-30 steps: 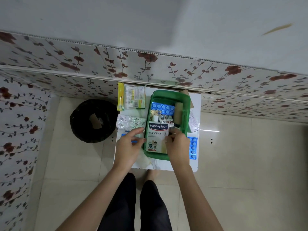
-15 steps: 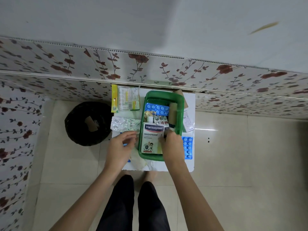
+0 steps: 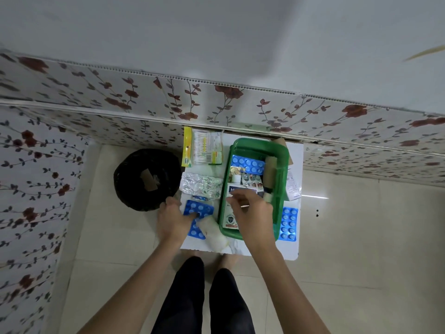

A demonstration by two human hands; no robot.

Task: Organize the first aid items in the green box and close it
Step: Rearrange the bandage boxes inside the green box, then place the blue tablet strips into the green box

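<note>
The open green box (image 3: 281,165) stands on a small white table (image 3: 292,247). Inside lie a blue pill strip (image 3: 246,163), a plaster box (image 3: 231,219), small packets and a brown roll (image 3: 269,171). My right hand (image 3: 252,213) hovers over the plaster box, fingers loosely apart, holding nothing I can see. My left hand (image 3: 174,219) rests on the table left of the box, fingertips touching a blue pill strip (image 3: 197,210). A white gauze roll (image 3: 214,231) lies beside that strip. Another blue strip (image 3: 289,224) lies right of the box.
A cotton swab pack (image 3: 204,148) and a silver foil strip (image 3: 199,185) lie on the table's left part. A paper packet (image 3: 292,186) sits right of the box. A black bin (image 3: 147,179) stands on the tiled floor to the left. The flowered wall runs right behind the table.
My left hand has slid down and left onto the blue pill strip. My right hand has lifted off the plaster box and shifted left above it.
</note>
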